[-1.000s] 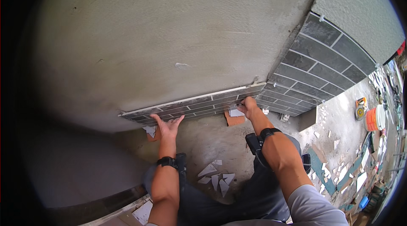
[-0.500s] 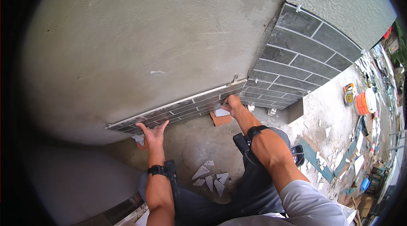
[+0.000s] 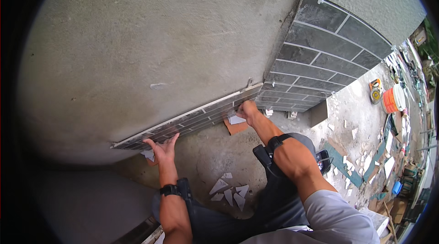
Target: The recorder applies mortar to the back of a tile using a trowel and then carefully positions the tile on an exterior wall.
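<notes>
Tile panel [image 3: 201,118] left of bucket [image 3: 393,99]

Illumination: diffuse daylight, strongest on floor [image 3: 337,112] at right. Plaster wall [image 3: 155,38]: mid-grey, falling dim toward lower left; deep shadow beneath. Tile strip [image 3: 201,118]: joints legible. Fisheye distortion: tiled panel [image 3: 336,58] visibly bowed. Rim: black vignette, bluish fringe. Far-right clutter [image 3: 410,170] soft.

A: What is the sleeve [image 3: 336,216] like?
B: Pale grey, short, in plain cloth with soft creases.
A: And the trousers [image 3: 270,205], left of that sleeve?
B: Dark bluish grey.
A: Anything strapped on?
B: Beyond the sleeve's hem, a black band [image 3: 277,142] circles the right forearm [image 3: 292,166], with a boxy black device [image 3: 262,156]. Well left of the sleeve, the left forearm [image 3: 173,212] wears a matching strap [image 3: 170,190] with an oblong dark unit [image 3: 184,191]. Any markings are too small to tell.
</notes>
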`<action>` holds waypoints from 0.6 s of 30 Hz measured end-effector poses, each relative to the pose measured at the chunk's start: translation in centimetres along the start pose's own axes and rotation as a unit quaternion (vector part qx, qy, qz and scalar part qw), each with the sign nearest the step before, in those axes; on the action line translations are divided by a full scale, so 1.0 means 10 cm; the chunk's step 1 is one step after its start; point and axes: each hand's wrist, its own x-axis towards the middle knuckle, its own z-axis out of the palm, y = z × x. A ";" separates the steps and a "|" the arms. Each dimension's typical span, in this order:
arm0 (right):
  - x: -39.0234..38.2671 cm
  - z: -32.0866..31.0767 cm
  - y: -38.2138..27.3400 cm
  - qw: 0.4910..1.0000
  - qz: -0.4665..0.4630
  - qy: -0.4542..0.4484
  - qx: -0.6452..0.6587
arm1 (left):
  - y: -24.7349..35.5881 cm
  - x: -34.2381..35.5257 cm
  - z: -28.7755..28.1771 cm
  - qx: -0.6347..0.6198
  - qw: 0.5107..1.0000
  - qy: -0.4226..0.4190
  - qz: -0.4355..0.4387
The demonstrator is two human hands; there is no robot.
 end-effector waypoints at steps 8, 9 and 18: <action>0.14 0.06 0.14 1.000 -0.002 0.005 -0.012 | 0.06 -0.12 0.05 0.018 0.999 0.021 0.023; 0.17 0.12 0.15 1.000 0.000 0.000 -0.017 | 0.09 -0.10 0.03 0.011 0.998 0.059 0.002; 0.18 -0.15 0.08 0.998 0.004 -0.066 -0.025 | 0.14 -0.03 -0.12 0.178 0.971 0.112 0.115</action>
